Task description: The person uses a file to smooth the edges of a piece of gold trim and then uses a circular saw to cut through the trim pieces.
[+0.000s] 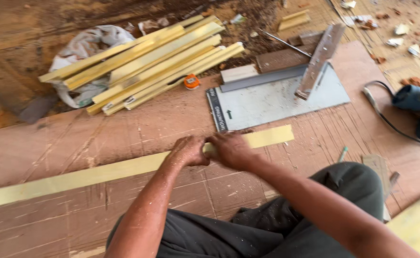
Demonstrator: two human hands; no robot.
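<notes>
Both hands meet on one long yellow strip [124, 169] lying across the plywood floor [100, 134]: left hand [188, 151] and right hand [231, 149] each pinch it. One bundle of yellow strips [148, 64] lies behind, one orange tape measure [191, 81] beside it.

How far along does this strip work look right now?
Looks done: a pile of yellow strips lies stacked near the white sack. In hand: the left hand and right hand meet on one long yellow strip lying across the plywood sheet; what they do there is hidden. Left: cannot tell; the power tool lies untouched.
</notes>
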